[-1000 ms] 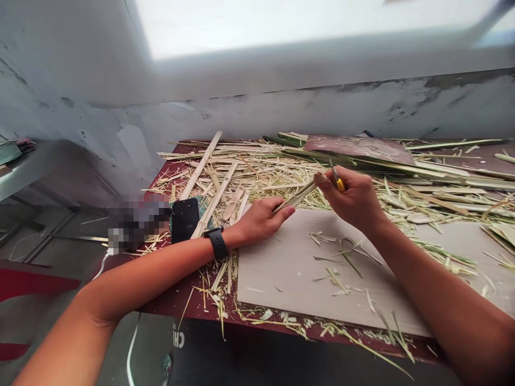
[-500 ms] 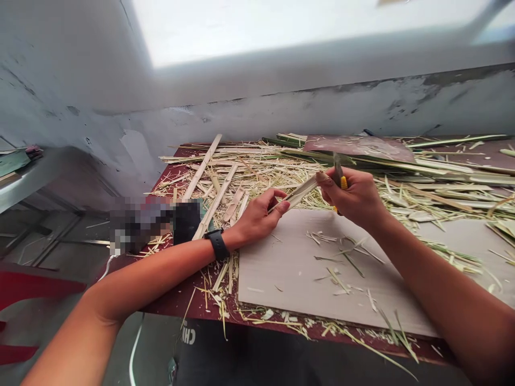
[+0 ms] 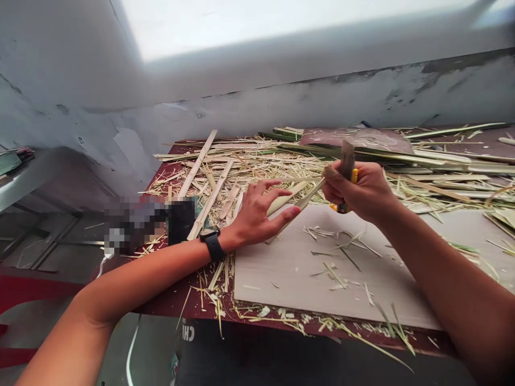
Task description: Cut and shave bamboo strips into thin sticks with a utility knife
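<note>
My left hand (image 3: 257, 215), with a dark watch on its wrist, has its fingers spread and lies against a pale bamboo strip (image 3: 309, 197), not wrapped round it. The strip slants up to my right hand (image 3: 365, 188), whose thumb and finger pinch its far end. That same hand is closed round a utility knife (image 3: 347, 160) with yellow parts, its grey end pointing up. A second pale piece of bamboo (image 3: 286, 198) shows behind the left thumb. Below both hands lies a beige board (image 3: 281, 279) scattered with thin shavings.
Shavings and bamboo strips (image 3: 257, 155) cover the back of the dark red table (image 3: 169, 289). Longer green-edged strips (image 3: 442, 161) are heaped at the right. A blurred dark object with a white cable (image 3: 132, 348) sits at the left edge. A wall (image 3: 249, 110) stands behind.
My left fingers have opened from their pinch on the strip and spread out. The knife has turned to show more of its side. The view has shifted slightly.
</note>
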{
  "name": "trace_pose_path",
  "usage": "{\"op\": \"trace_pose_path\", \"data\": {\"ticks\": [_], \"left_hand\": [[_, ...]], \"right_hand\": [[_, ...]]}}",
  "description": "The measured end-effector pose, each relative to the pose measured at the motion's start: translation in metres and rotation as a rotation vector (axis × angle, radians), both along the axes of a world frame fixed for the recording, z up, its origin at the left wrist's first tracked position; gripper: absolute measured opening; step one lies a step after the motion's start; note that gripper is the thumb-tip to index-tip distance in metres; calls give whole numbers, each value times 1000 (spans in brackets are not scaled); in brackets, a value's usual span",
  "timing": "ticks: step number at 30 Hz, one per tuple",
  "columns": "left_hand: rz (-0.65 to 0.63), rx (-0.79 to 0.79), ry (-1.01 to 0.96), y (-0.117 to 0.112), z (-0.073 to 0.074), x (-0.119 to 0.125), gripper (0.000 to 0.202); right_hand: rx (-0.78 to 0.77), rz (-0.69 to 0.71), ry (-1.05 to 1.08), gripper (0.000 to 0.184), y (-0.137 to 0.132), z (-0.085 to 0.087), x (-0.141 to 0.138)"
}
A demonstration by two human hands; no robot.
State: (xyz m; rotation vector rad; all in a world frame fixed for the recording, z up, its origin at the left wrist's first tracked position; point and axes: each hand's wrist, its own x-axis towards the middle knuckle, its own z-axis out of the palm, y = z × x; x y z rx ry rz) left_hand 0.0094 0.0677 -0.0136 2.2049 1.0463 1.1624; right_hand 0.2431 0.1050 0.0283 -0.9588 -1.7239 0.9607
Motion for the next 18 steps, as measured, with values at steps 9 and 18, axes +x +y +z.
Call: {"op": "trace_pose_path", "data": {"ticks": [9,18], "left_hand": [[-292,-421,-134,-1,2,-2,44],[-191,-388,-193,5,3,-2,37]], "right_hand": [[129,-49,-259,63,2,-6,-8],[209,112,-668,71,3,-3,-11]]}}
